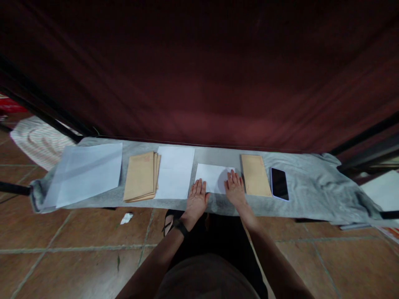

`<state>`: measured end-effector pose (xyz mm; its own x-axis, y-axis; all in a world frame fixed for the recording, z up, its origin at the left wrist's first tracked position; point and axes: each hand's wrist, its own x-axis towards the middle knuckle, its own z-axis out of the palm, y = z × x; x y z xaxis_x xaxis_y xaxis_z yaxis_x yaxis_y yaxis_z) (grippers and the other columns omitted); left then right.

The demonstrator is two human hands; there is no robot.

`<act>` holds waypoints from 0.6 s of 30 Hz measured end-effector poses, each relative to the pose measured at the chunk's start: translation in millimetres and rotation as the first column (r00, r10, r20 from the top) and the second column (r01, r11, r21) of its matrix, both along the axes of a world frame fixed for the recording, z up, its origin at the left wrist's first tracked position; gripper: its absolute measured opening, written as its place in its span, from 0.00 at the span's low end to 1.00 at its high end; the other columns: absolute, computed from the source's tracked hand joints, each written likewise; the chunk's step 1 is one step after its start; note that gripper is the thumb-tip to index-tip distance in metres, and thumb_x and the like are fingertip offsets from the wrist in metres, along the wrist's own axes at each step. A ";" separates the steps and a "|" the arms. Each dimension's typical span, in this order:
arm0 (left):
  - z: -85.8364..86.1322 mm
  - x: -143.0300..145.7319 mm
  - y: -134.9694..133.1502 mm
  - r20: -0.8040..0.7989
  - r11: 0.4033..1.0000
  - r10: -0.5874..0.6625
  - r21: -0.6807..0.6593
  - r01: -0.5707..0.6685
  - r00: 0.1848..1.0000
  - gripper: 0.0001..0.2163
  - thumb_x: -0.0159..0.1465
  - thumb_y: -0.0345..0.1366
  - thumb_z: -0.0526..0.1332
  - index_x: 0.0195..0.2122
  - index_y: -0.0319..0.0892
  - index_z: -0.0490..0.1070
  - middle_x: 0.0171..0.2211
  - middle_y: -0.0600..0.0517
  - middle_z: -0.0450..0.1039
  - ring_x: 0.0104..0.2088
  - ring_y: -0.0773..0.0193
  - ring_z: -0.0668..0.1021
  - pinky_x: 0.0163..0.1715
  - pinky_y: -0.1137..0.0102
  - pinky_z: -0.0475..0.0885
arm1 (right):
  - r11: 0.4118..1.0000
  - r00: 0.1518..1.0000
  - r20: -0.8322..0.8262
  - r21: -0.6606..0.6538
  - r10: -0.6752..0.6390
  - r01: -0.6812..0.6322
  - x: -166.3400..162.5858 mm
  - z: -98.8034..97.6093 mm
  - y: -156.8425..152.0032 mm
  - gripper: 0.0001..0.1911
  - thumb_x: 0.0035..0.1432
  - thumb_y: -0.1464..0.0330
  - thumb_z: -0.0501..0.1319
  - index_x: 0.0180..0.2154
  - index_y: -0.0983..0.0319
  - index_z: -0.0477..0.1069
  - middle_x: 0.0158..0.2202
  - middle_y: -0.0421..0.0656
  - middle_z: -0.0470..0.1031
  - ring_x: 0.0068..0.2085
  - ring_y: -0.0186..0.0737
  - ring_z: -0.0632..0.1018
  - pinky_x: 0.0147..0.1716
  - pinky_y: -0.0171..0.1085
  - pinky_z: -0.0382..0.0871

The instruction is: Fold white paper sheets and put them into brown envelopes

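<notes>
A folded sheet of white paper (pixel 213 176) lies on the grey cloth in front of me. My left hand (pixel 197 195) rests flat on its left end, fingers stretched out. On the right end lies my right hand (pixel 234 188), also flat with its fingers extended. Just left of the folded sheet is larger white paper (pixel 175 172). Beyond that sits a small stack of brown envelopes (pixel 139 176). A single brown envelope (pixel 256 175) lies close to my right hand, on its right side.
A phone (pixel 279 184) with a dark screen lies right of the single envelope. Large white sheets (pixel 90 174) spread over the left end of the cloth-covered narrow table (pixel 205 206). A dark red curtain (pixel 199 91) hangs behind it. A white scrap (pixel 126 218) is on the tiled floor.
</notes>
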<state>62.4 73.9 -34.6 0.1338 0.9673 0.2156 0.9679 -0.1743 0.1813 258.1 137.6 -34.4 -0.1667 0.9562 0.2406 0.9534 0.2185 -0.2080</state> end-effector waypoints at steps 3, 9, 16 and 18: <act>-0.5 -3.2 0.6 -0.010 1.000 -0.012 0.008 0.012 1.000 0.25 0.73 0.41 0.50 0.68 0.33 0.58 0.69 0.36 0.56 0.69 0.48 0.60 0.66 0.53 0.60 | 0.969 0.994 0.061 -0.235 0.094 -0.077 0.9 23.2 39.3 0.27 0.70 0.67 0.47 0.67 0.67 0.57 0.70 0.54 0.57 0.69 0.51 0.58 0.66 0.50 0.51; -4.2 -11.2 0.2 0.012 0.999 -0.052 0.013 0.052 0.999 0.25 0.73 0.39 0.49 0.68 0.34 0.56 0.70 0.37 0.55 0.70 0.50 0.59 0.66 0.53 0.61 | 0.931 0.984 0.061 -0.338 0.169 -0.139 2.0 45.2 86.1 0.23 0.65 0.66 0.57 0.60 0.60 0.67 0.61 0.51 0.69 0.59 0.47 0.70 0.60 0.44 0.58; -5.0 -17.7 1.9 0.012 0.997 -0.081 0.014 0.081 0.997 0.24 0.73 0.38 0.48 0.68 0.36 0.58 0.69 0.39 0.56 0.70 0.51 0.58 0.66 0.52 0.63 | 0.900 0.984 0.011 -0.406 0.178 -0.158 8.3 47.1 104.3 0.19 0.55 0.65 0.65 0.49 0.60 0.74 0.52 0.49 0.73 0.56 0.50 0.70 0.56 0.44 0.61; -5.9 -18.9 2.9 0.006 0.996 -0.088 0.016 0.088 0.996 0.23 0.73 0.38 0.48 0.67 0.37 0.58 0.69 0.40 0.57 0.70 0.52 0.59 0.65 0.52 0.63 | 0.894 0.986 -0.022 -0.419 0.167 -0.161 11.3 46.6 106.0 0.16 0.53 0.66 0.66 0.45 0.60 0.76 0.51 0.49 0.74 0.55 0.50 0.70 0.55 0.44 0.62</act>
<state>43.5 76.7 -40.6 0.2171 0.9482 0.2321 0.9473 -0.2620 0.1842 269.4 243.7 12.2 -0.3302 0.9270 -0.1780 0.9149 0.2680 -0.3017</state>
